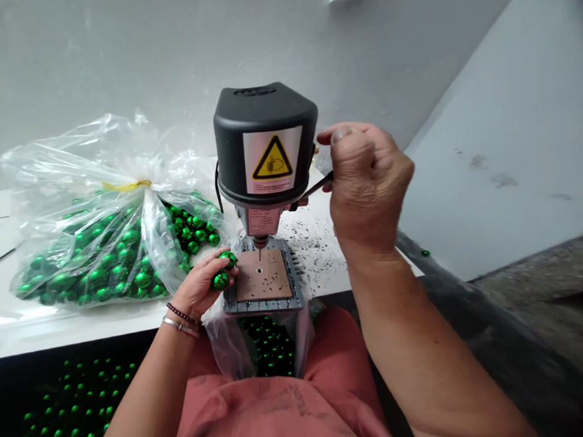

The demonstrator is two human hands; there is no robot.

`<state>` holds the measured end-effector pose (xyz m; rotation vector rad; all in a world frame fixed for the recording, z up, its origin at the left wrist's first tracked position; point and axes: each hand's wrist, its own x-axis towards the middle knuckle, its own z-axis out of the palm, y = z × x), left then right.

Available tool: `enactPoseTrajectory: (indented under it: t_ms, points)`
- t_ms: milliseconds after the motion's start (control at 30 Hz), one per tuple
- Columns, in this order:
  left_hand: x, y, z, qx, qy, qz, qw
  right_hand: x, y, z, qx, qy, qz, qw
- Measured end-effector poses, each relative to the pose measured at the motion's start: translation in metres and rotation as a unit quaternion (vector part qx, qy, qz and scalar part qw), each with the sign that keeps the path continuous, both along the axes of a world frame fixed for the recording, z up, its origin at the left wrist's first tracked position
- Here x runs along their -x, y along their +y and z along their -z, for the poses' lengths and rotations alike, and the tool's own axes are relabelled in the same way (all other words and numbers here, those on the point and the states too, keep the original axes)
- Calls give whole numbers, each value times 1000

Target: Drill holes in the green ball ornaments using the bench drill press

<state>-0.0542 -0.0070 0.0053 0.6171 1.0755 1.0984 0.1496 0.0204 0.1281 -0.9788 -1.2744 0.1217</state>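
Note:
My left hand (pixel 205 281) is closed on two shiny green balls, an upper green ball (pixel 229 259) and a lower green ball (pixel 220 281). It is at the left edge of a small drill press (pixel 264 149). My right hand (pixel 367 176) is wrapped round the black feed lever (pixel 319 186) on the right of the machine. A thin drill bit (pixel 259 253) points down, raised above a brown board (pixel 275 283) with a small hole in it. No ball lies under the bit.
Behind my left hand, a clear plastic bag (pixel 76 163) tied with yellow holds many green balls. Dark shavings (pixel 317 262) litter the white table (pixel 6 321). More balls fill an open bag (pixel 268 342) below the machine and a dark area (pixel 72 408) at lower left.

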Motion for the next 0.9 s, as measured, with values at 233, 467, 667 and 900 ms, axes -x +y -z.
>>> enactPoseTrajectory:
  t_ms: [233,467,667,900]
  points:
    - [-15,3,1,-71,338,112,932,-1,5,-6,-1,1,5,1000]
    - [-29,8,1,-137,446,193,863,-4,24,-22,66,-47,40,996]
    - [-32,9,5,-164,512,185,823,-5,35,-26,100,-54,54,992]
    - [-39,14,4,-245,586,200,746,-4,36,-23,85,-36,39,995]
